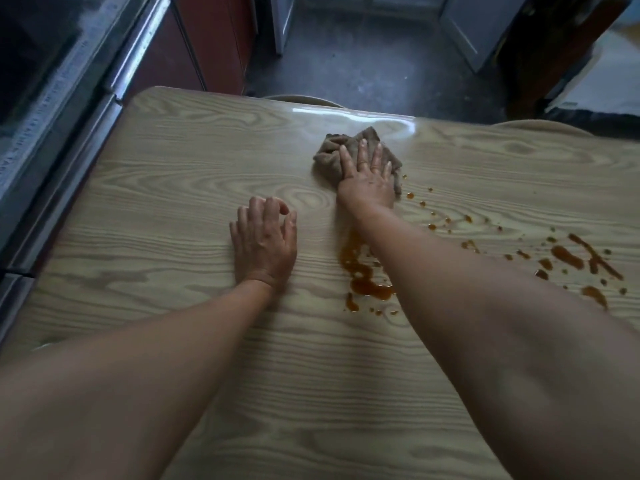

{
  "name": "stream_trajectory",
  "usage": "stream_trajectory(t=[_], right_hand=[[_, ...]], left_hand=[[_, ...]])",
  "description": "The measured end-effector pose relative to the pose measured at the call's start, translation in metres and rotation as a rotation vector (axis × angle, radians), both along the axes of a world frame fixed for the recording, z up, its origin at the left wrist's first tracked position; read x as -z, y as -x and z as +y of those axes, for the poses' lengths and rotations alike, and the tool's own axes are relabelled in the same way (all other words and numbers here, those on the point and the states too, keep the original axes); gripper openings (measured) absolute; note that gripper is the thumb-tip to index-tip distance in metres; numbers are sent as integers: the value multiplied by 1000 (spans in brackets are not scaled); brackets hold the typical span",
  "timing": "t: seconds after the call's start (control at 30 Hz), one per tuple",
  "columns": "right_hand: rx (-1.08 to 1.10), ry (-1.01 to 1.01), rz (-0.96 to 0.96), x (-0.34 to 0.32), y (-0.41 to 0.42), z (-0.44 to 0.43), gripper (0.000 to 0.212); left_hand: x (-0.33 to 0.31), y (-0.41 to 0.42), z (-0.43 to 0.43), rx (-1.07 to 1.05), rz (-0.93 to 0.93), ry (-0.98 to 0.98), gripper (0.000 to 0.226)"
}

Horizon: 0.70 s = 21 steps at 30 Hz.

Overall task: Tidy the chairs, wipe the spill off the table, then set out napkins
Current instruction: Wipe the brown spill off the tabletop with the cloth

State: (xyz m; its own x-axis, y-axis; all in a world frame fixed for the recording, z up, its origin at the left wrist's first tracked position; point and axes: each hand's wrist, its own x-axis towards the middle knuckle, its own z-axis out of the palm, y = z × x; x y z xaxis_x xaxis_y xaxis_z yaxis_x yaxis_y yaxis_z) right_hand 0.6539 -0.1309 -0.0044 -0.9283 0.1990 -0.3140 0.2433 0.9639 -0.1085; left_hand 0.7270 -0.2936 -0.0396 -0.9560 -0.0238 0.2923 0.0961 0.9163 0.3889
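Note:
A light wood-grain table (173,174) fills the view. My right hand (367,174) presses flat on a crumpled brown cloth (332,154) near the table's far side. A brown liquid spill lies on the table: one puddle (363,278) beside my right forearm, and streaks and drops (568,258) spread toward the right edge. My left hand (265,244) rests palm down on the bare table to the left of the spill, fingers slightly curled, holding nothing.
Two pale chair backs (301,98) (540,125) show just past the table's far edge. A metal-framed window or counter (69,109) runs along the left. Dark floor (363,57) and cabinets lie beyond.

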Motion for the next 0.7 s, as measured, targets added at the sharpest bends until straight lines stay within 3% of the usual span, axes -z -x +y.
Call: stream_trajectory(t=[0.53,0.7], right_hand=[[-281,155,106,2,-105,-1,65],[-323,136,135,-8,-124,-6,44]], left_hand=[[-7,-6,3,17,-53,-9,37],[-8,-7,1,35,-49,-27,42]])
